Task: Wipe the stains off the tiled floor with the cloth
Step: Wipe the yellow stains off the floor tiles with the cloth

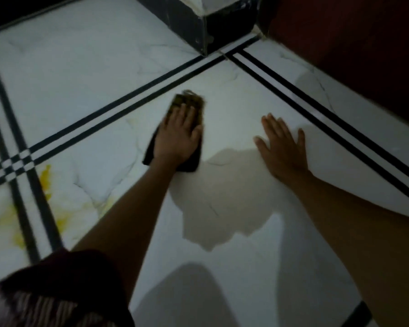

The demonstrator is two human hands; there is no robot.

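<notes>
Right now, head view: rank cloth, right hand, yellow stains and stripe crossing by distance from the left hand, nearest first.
1. cloth: touching, pressed under the left hand.
2. right hand: to its right, palm down.
3. yellow stains: lower left.
4. stripe crossing: far left, just past the brightest stain patch.

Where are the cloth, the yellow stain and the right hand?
cloth point(190, 102): head view, on its far brownish end.
yellow stain point(45, 177): head view, middle of the brightest streak.
right hand point(284, 149): head view, back of the hand.
</notes>
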